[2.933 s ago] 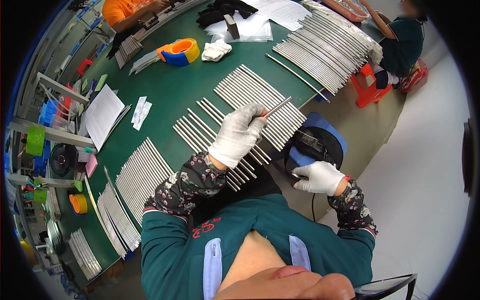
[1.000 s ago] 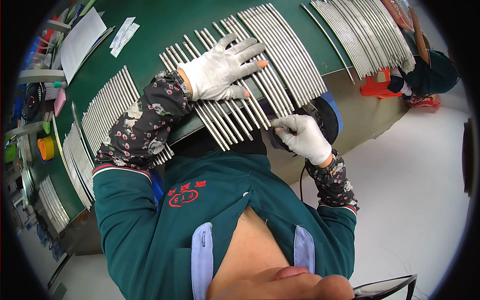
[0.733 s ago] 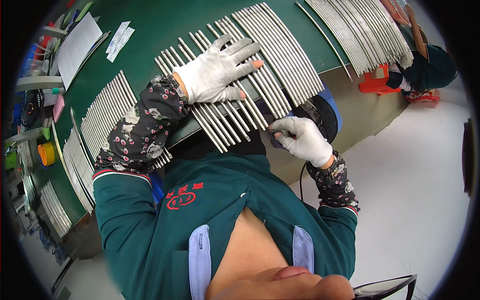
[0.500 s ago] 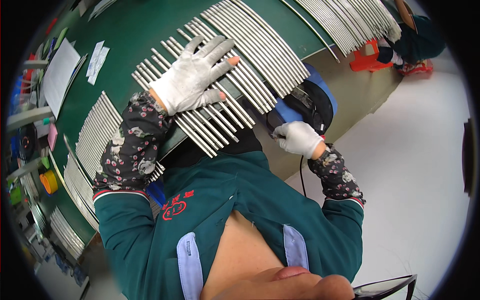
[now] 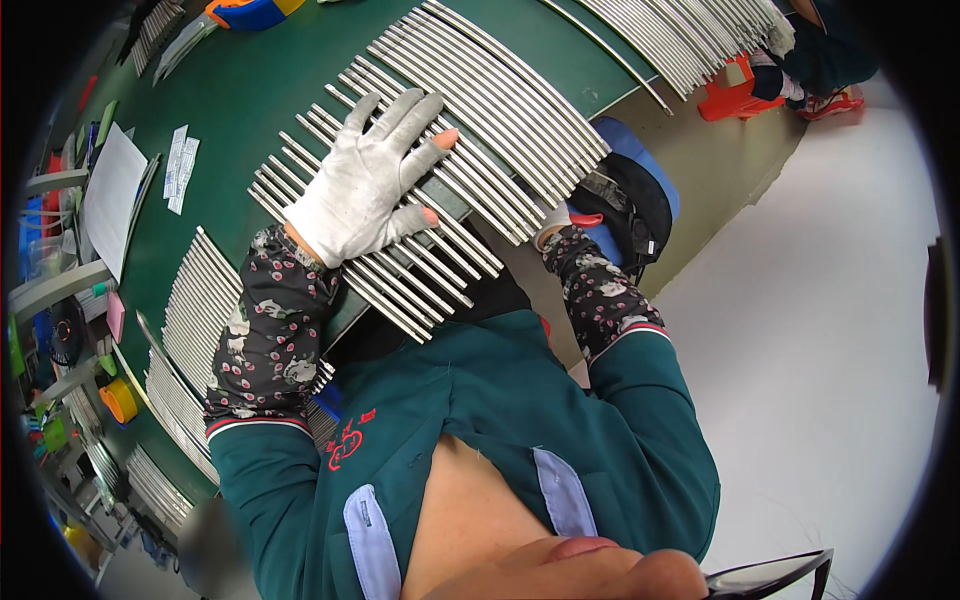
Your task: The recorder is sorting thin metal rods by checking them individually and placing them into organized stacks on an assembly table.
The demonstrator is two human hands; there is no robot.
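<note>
Press your white-gloved left hand [image 5: 358, 193] evenly so the slim silver metal rods [image 5: 490, 135] overhanging the near edge of the green table [image 5: 300, 70] don't roll. Its fingers lie spread on them, gripping none; your white-gloved right hand [image 5: 551, 219] has its fingers hidden behind rod ends, so their opening and hold can't be told.

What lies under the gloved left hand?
Thin metal rods run under the left hand, their ends showing beyond it on both sides. It covers their middle stretches, so how many it touches cannot be told.
</note>
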